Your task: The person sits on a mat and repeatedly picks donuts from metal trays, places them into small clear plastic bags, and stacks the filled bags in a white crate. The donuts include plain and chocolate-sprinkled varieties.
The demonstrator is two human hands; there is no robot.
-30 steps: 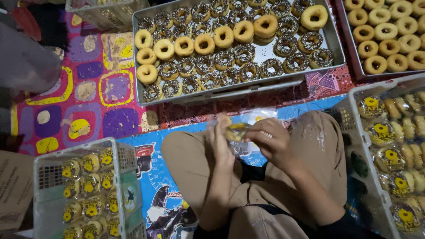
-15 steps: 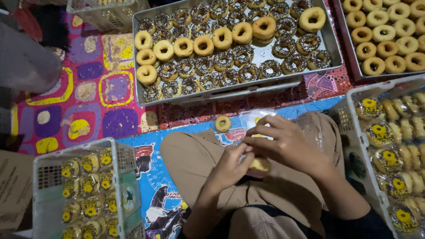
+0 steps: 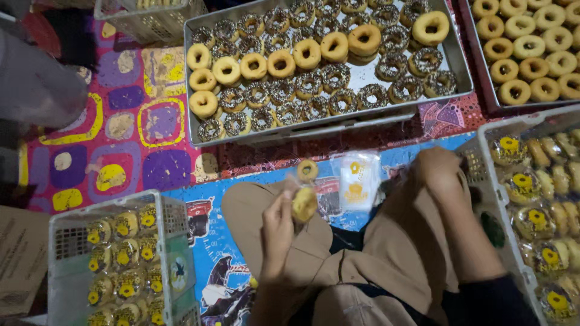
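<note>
The person's left hand [image 3: 277, 232] is raised over the lap with its fingertips pinched on a plain golden ring doughnut [image 3: 304, 204], which sits at the top of the grip, tilted on edge and seemingly inside a thin clear wrapper, though the film is hard to make out. Just above that grip a second small plain doughnut [image 3: 307, 170] lies on the blue printed mat [image 3: 211, 241], and just to its right lies a small stack of clear plastic bags with yellow printed marks [image 3: 357, 180]. The right hand [image 3: 438, 169] is well apart from the left, resting knuckles-up at the near edge of a white plastic basket of bagged doughnuts [image 3: 483, 175]; whether its fingers are curled on anything cannot be told. Beyond both hands lies a large grey metal tray [image 3: 362, 75] holding rows of plain and dark sprinkled doughnuts. Left of the pinching hand and lower stands another white mesh crate of wrapped doughnuts with yellow labels [image 3: 175, 241].
</note>
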